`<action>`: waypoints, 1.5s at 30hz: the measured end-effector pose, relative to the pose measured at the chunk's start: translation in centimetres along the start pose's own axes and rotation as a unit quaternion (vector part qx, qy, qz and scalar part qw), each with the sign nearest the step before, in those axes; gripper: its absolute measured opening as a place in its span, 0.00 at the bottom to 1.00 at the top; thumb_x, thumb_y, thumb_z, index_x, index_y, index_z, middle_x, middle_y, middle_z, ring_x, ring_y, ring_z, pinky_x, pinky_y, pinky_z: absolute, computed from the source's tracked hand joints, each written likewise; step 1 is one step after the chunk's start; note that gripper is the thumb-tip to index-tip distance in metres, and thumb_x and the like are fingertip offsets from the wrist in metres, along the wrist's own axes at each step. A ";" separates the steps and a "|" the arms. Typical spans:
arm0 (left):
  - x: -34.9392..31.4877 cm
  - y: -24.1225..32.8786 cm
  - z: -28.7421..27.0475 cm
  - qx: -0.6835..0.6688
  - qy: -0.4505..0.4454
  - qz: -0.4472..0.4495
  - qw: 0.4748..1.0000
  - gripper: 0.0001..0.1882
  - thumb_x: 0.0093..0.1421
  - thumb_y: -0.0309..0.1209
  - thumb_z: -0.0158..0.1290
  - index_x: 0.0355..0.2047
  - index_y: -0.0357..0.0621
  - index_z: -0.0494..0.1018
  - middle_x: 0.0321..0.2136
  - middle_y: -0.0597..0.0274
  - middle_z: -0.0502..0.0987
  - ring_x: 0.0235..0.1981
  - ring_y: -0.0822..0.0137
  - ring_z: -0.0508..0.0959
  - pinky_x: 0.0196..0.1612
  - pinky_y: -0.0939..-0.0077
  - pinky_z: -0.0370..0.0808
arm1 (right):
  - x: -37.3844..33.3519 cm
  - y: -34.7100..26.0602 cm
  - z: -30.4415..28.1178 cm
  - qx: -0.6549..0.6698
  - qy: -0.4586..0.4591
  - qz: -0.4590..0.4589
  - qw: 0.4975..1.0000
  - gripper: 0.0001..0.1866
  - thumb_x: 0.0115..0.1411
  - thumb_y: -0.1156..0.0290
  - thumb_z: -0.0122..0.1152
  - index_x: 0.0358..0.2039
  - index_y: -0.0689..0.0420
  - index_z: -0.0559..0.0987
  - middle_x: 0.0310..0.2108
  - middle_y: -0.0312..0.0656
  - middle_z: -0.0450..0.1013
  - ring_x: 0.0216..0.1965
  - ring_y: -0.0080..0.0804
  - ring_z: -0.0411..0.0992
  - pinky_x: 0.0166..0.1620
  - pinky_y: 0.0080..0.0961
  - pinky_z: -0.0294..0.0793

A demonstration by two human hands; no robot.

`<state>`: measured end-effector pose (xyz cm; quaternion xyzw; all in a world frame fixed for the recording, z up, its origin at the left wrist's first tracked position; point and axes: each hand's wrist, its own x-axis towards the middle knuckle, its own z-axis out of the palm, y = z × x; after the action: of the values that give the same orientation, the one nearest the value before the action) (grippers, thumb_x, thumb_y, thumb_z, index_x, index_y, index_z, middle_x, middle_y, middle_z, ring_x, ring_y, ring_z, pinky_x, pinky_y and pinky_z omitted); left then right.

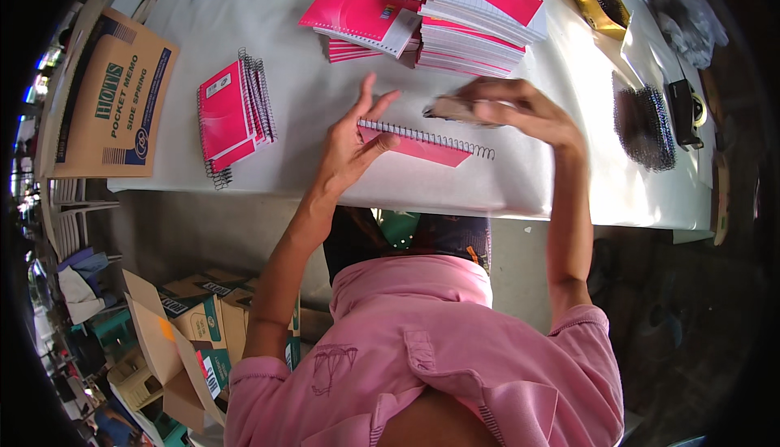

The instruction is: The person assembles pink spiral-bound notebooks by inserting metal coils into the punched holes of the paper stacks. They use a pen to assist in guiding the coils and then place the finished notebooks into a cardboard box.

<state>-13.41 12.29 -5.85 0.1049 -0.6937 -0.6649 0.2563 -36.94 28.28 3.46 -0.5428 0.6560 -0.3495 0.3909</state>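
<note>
My left hand grips a pink spiral notebook by its left end, thumb on the near side and a couple of fingers raised. A wire coil runs along the notebook's top edge and sticks out past its right end. Just above that end, my right hand is closed around a small tool with a brownish body and a dark tip; motion blur hides its exact kind. The tool's tip appears apart from the coil.
Finished-looking spiral notebooks lie in a pile at left beside a cardboard box. Pink-covered pads stand stacked at the back. Loose black coils and a yellow container sit at right. Open cartons are below the table's edge.
</note>
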 end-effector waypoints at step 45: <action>-2.1 5.6 0.4 0.590 0.158 0.121 0.783 0.36 0.55 0.24 0.59 0.65 0.45 0.60 0.56 0.54 0.73 0.58 0.54 0.72 0.62 0.51 0.61 | -1.4 -1.2 5.7 -0.147 0.161 0.019 0.976 0.13 0.64 0.68 0.57 0.44 0.62 0.78 0.33 0.49 0.75 0.33 0.43 0.73 0.41 0.31 0.73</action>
<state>-10.78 14.16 -0.84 0.2540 -0.9074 -0.0638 0.3288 -31.18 29.27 2.11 -0.5186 0.7648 -0.3241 0.2029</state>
